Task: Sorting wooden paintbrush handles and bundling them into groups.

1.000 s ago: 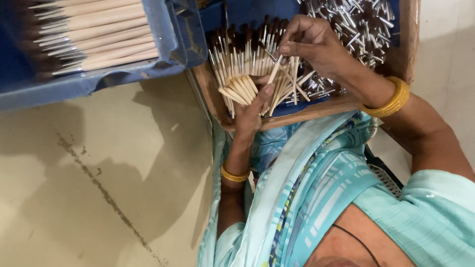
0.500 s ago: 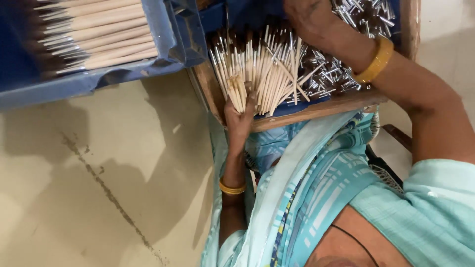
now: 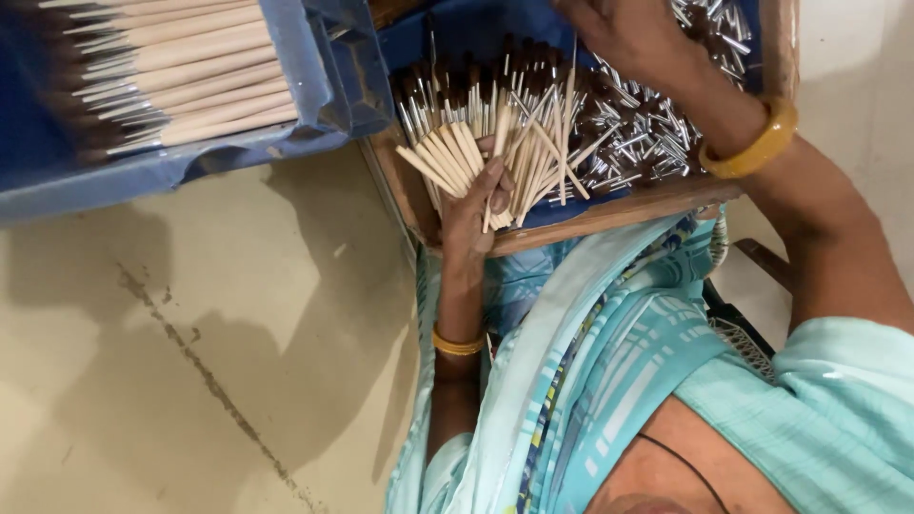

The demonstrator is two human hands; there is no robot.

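My left hand (image 3: 473,211) grips a fanned bundle of thin brushes (image 3: 495,157) with pale wooden handles, metal ferrules and dark tips, held over the near edge of a wooden tray (image 3: 609,211). My right hand (image 3: 624,33) is stretched to the far side of the tray, above a heap of loose metal-ferruled brush pieces (image 3: 657,133). Its fingers reach the top edge of the view and are partly cut off, so whether they hold anything is hidden. A yellow bangle sits on each wrist.
A blue plastic crate (image 3: 324,90) at the upper left holds rows of wooden-handled brushes (image 3: 181,76) lying side by side. The tray has a blue lining and rests on my lap. Beige floor (image 3: 190,362) with a crack lies to the left.
My right hand has left the bundle and moved up to the far part of the tray. My left hand has lifted and shifted the bundle slightly, fanning it wider.
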